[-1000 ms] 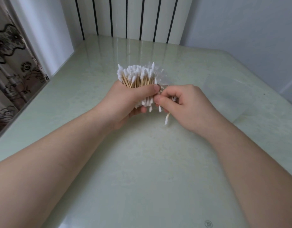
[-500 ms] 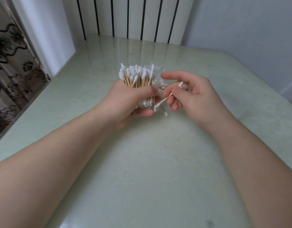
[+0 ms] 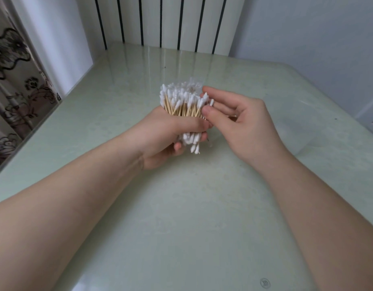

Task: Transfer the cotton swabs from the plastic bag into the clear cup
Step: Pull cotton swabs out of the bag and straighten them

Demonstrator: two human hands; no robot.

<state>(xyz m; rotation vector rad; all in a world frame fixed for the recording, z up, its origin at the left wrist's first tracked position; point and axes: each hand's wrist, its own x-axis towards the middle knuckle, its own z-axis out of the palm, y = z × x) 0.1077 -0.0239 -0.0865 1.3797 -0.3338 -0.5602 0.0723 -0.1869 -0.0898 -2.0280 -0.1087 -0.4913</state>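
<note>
My left hand (image 3: 171,131) is closed around a thick bundle of cotton swabs (image 3: 181,103) with wooden sticks, held upright above the table; white tips stick out above and below my fist. Crinkled clear plastic from the bag (image 3: 193,84) shows around the top tips. My right hand (image 3: 242,124) is against the bundle's upper right side, thumb and forefinger pinched together there, with one white swab tip (image 3: 212,102) showing between the fingers. The clear cup (image 3: 297,135) is a faint transparent shape on the table just right of my right hand.
The pale green glossy table (image 3: 181,217) has a left edge next to a flower-patterned curtain (image 3: 15,95). A white radiator with dark slots (image 3: 166,22) stands behind the far edge, and a grey wall (image 3: 318,34) is to the right.
My right hand first drew back from the bundle's lower part with a swab loose in its fingers, then moved up and back in to the bundle's upper right side. The left hand kept its hold.
</note>
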